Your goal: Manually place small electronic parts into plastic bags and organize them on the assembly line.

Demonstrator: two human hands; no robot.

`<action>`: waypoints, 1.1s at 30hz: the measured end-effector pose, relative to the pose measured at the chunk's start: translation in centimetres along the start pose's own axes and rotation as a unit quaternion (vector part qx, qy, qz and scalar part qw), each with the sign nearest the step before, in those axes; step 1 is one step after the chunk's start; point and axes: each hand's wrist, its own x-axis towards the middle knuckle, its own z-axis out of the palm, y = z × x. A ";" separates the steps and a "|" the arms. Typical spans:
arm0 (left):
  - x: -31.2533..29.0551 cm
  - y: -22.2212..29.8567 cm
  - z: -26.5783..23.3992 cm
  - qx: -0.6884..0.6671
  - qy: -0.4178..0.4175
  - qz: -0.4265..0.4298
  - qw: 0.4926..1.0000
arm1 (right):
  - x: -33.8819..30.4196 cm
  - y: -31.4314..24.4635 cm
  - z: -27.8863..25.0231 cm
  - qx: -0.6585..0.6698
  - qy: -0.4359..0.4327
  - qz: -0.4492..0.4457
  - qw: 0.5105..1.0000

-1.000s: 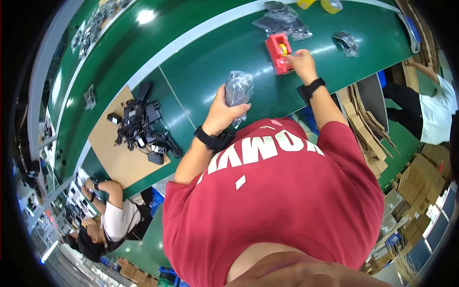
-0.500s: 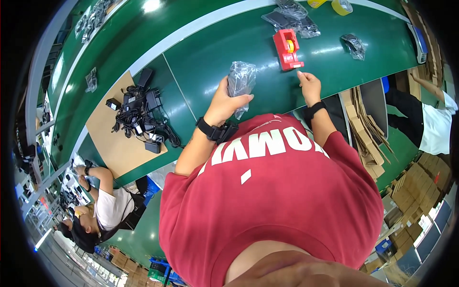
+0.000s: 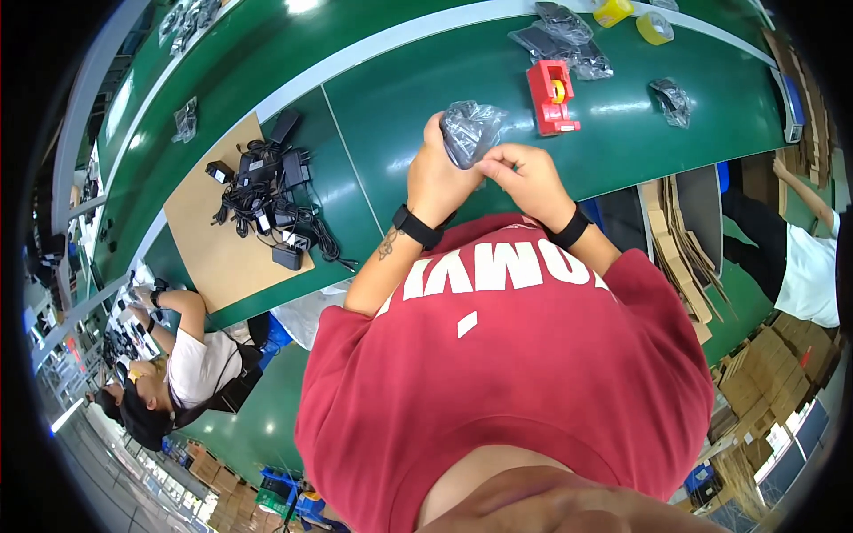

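Observation:
A dark item in a crumpled clear plastic bag (image 3: 471,133) is held above the green bench. My left hand (image 3: 435,182) wraps round it from the left and below. My right hand (image 3: 533,185) is closed in a pinch against the lower right edge of the bag. What its thumb and finger grip is too small to make out. Beyond that hand stands a red tape dispenser (image 3: 549,105) with a yellow roll in it, touched by neither hand.
Black power adapters (image 3: 267,191) with cables lie piled on a brown cardboard sheet (image 3: 191,258) at left. Bagged items (image 3: 562,43) and yellow tape rolls (image 3: 655,28) sit at the far side, another bag (image 3: 673,102) at right. One person (image 3: 200,364) works at left; another (image 3: 804,258) is at right.
My right hand has left the front end of the tape dispenser and moved left to the bag. My left hand has turned the bagged item and brought it slightly right.

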 end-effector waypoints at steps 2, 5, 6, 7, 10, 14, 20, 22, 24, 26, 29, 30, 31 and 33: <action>-0.3 0.0 -0.2 -0.007 0.001 0.001 1.000 | 0.1 0.2 0.0 -0.005 0.008 0.012 1.000; -0.7 -0.3 -0.5 -0.009 0.006 0.001 1.000 | 0.1 0.6 0.2 -0.037 0.011 0.018 0.999; -0.8 -0.3 -0.3 -0.017 0.007 0.002 1.000 | 0.2 0.7 0.2 -0.037 0.018 0.028 0.999; -0.8 -0.3 -0.3 -0.025 0.008 0.004 1.000 | 0.2 0.7 0.2 -0.036 0.025 0.038 0.998; -0.6 0.1 -0.5 -0.039 -0.008 -0.015 0.999 | 0.4 0.8 0.0 -0.045 0.029 0.044 0.998; -0.7 -0.7 -0.1 -0.101 -0.009 0.017 0.995 | 0.8 1.3 -0.6 -0.047 0.040 0.058 0.996; -0.9 -0.4 -1.1 -0.528 -0.364 -0.216 0.736 | 1.3 1.8 -1.5 0.163 -0.034 0.029 0.986; -1.0 -0.9 -1.0 -0.556 -0.378 -0.227 0.705 | 1.4 0.6 -1.9 0.155 -0.067 0.034 0.985; -1.1 -1.4 -0.9 -0.583 -0.391 -0.237 0.671 | 1.3 -0.7 -2.1 0.044 -0.048 0.042 0.997; -1.4 -1.8 -0.9 -0.657 -0.429 -0.241 0.571 | 1.3 -1.0 -2.1 -0.068 -0.030 0.050 0.996; -1.7 -2.1 -0.3 -0.702 -0.445 -0.248 0.497 | 1.2 -0.1 -2.0 -0.165 0.003 0.043 0.985; -1.9 -2.3 -0.3 -0.718 -0.454 -0.223 0.478 | 1.0 0.5 -2.2 -0.080 -0.016 0.012 0.997; -1.9 -2.3 -0.3 -0.718 -0.454 -0.223 0.478 | 0.9 0.8 -2.5 0.005 -0.035 -0.020 0.999; -1.9 -2.0 -0.5 -0.743 -0.492 -0.191 0.412 | 0.9 0.9 -2.9 0.020 -0.068 -0.019 0.997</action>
